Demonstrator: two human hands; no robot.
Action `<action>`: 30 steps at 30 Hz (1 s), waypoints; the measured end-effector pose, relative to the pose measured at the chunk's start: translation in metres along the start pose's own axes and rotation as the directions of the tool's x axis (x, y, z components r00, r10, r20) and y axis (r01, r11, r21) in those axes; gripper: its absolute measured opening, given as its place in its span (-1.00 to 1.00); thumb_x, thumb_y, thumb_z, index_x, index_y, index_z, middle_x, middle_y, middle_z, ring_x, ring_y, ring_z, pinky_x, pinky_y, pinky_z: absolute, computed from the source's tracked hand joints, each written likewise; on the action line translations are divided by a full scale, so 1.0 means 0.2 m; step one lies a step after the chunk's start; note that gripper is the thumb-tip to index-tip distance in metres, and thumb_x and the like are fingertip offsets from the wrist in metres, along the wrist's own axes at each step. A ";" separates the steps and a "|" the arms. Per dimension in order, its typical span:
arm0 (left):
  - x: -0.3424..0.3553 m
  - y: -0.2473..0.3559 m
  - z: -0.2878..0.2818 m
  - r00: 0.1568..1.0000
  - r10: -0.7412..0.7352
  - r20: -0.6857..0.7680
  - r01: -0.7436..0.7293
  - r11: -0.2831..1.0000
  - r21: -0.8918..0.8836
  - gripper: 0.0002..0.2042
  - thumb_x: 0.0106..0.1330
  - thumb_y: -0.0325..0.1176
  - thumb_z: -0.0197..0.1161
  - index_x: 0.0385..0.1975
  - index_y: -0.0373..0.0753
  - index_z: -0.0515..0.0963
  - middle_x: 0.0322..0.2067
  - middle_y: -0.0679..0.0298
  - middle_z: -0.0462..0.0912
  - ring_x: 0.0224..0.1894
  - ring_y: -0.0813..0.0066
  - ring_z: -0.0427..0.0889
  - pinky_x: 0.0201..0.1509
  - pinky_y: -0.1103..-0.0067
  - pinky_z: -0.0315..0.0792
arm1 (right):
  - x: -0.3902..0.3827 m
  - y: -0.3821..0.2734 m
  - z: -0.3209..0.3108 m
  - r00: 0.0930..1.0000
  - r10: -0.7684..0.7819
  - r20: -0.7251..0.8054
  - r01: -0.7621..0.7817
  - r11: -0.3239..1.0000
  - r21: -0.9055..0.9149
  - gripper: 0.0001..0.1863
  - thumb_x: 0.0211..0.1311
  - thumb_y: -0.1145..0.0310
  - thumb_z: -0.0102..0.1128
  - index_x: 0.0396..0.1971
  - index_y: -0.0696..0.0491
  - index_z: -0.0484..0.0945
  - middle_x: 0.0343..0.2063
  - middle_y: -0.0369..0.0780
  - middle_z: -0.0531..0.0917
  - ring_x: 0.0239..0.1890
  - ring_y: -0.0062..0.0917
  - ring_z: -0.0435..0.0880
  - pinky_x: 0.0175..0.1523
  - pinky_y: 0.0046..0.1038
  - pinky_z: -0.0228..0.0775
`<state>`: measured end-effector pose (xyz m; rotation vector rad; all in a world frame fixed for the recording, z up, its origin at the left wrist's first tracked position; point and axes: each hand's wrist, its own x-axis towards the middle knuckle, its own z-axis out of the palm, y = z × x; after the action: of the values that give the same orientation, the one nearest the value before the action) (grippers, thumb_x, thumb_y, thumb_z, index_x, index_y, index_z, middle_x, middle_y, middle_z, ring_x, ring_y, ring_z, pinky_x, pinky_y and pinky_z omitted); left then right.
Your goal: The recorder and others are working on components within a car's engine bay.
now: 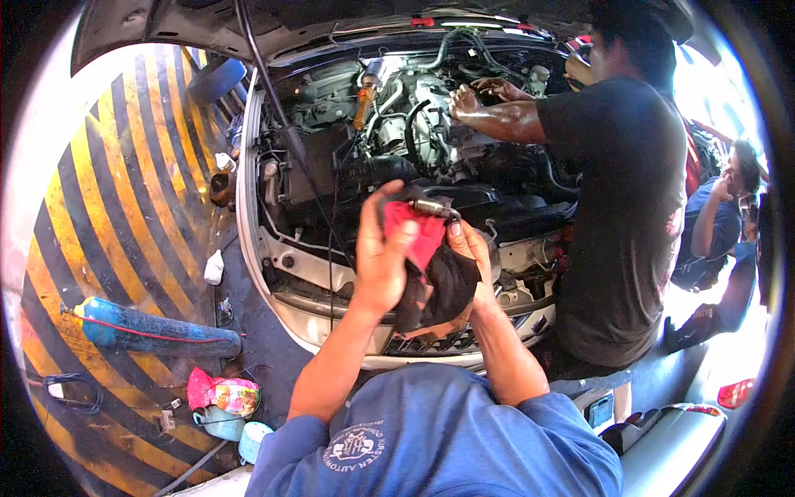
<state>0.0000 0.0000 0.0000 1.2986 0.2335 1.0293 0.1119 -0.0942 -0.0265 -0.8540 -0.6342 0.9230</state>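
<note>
In front of the open engine bay, my left hand grips a red and black cloth from the left, thumb over the red part. My right hand holds the cloth's other side, fingers near a small metal cylindrical part with a dark end, which lies across the top of the cloth. An orange-handled tool stands among the engine parts.
A co-worker leans in from the right, hands on the engine; another person is farther right. A prop rod crosses the bay's left side. A blue cylinder, bottles and bags lie on the striped floor.
</note>
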 end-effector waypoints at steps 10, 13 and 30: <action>0.10 0.13 -0.11 0.971 0.182 -0.154 -0.158 0.976 0.151 -0.68 0.51 -0.28 0.05 0.06 -0.41 0.52 -0.21 0.24 0.70 -0.17 0.53 0.63 0.01 0.60 0.47 | 0.01 -0.07 -0.14 0.951 0.310 -0.006 -0.302 0.931 0.206 -0.61 0.55 -0.02 -0.11 -0.31 -0.01 0.42 -0.60 -0.28 0.50 -0.67 -0.58 0.48 -0.70 -0.66 0.05; 0.13 0.13 -0.02 0.980 0.165 -0.113 -0.126 0.948 0.291 -0.68 0.48 -0.29 0.13 0.07 -0.39 0.51 -0.16 0.24 0.68 -0.14 0.56 0.61 0.02 0.59 0.48 | 0.02 -0.07 -0.15 0.928 0.360 0.097 -0.373 0.899 0.231 -0.60 0.55 -0.04 -0.12 -0.31 -0.01 0.41 -0.60 -0.28 0.50 -0.67 -0.59 0.49 -0.71 -0.67 0.01; 0.21 -0.03 0.06 0.935 0.169 0.311 -0.301 0.842 0.447 -0.77 0.21 -0.47 0.44 -0.18 -0.35 0.61 -0.24 0.24 0.65 -0.22 0.56 0.61 -0.13 0.60 0.48 | -0.04 -0.17 -0.09 0.890 0.442 0.114 -0.455 0.877 0.153 -0.61 0.57 0.02 -0.11 -0.33 0.03 0.43 -0.65 -0.28 0.47 -0.75 -0.63 0.35 -0.70 -0.61 0.04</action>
<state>0.0347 0.0231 0.0142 1.9525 0.1355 1.0278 0.1368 -0.1193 -0.0077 -0.8230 -0.4128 1.4188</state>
